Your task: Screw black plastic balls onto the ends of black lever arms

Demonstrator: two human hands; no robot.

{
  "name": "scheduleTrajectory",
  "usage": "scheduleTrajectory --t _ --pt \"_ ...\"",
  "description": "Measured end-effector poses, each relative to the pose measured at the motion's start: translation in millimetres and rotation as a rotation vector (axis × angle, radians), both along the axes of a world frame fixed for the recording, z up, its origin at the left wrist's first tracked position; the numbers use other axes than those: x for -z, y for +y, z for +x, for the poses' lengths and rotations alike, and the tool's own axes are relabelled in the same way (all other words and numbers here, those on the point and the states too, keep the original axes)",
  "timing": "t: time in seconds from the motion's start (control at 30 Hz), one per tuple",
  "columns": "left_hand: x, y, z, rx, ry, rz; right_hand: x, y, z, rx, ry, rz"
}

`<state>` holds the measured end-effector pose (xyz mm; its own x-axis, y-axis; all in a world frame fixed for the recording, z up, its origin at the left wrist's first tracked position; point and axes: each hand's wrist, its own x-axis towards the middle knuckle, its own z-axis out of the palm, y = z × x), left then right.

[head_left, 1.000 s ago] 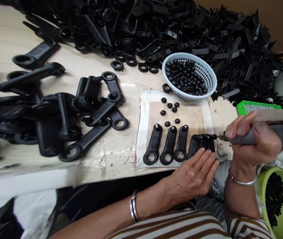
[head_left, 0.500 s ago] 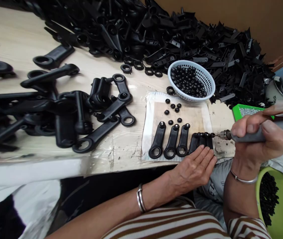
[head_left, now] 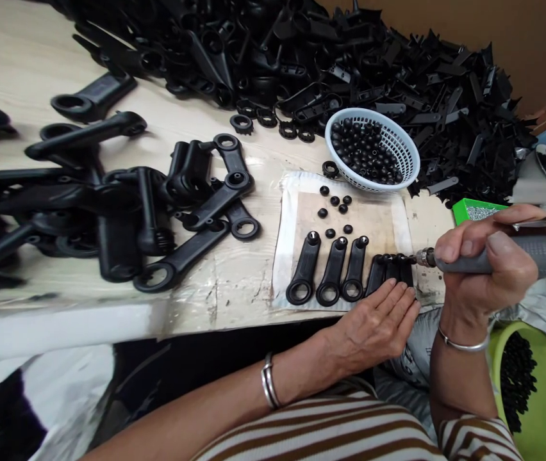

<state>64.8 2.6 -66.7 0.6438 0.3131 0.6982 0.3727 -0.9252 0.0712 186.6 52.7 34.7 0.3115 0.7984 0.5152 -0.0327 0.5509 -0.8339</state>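
Nearest us, our left hand (head_left: pixel 379 323) lies flat and open-fingered on the black handles (head_left: pixel 391 272) at the worktop (head_left: pixel 234 288) edge; our right hand (head_left: pixel 482 269) grips the grey driver (head_left: pixel 465 261), tip at their tops. Beyond sit loose caps (head_left: pixel 333 208), then the basket (head_left: pixel 405 150).

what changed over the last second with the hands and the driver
Very little. The right hand keeps its grip on the grey power driver, its tip staying at the top of the rightmost black handles. The left hand stays flat, pressing the lower ends of those handles on the pad. The three handles to the left, the loose caps and the white basket lie as before; only the camera shifted.
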Motion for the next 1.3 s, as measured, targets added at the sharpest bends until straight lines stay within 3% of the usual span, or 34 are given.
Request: scheduleTrajectory --t 0.23,0.43,0.8,1.3 --pt "-2.2 0.7 -1.6 0.002 -0.011 -0.001 3.1 5.5 5.7 -0.036 -0.065 0.022" --pt "-3.4 1.6 -1.9 0.0 -0.006 -0.005 6.7 4.2 4.4 0.023 -0.103 -0.044" --pt "-2.2 0.7 -1.1 -0.006 -0.011 -0.006 -2.9 -0.1 -1.0 0.048 -0.011 0.02" --pt "-4.7 1.7 -2.2 -0.007 -0.007 -0.012 -0.9 2.2 -1.0 0.028 -0.093 0.012"
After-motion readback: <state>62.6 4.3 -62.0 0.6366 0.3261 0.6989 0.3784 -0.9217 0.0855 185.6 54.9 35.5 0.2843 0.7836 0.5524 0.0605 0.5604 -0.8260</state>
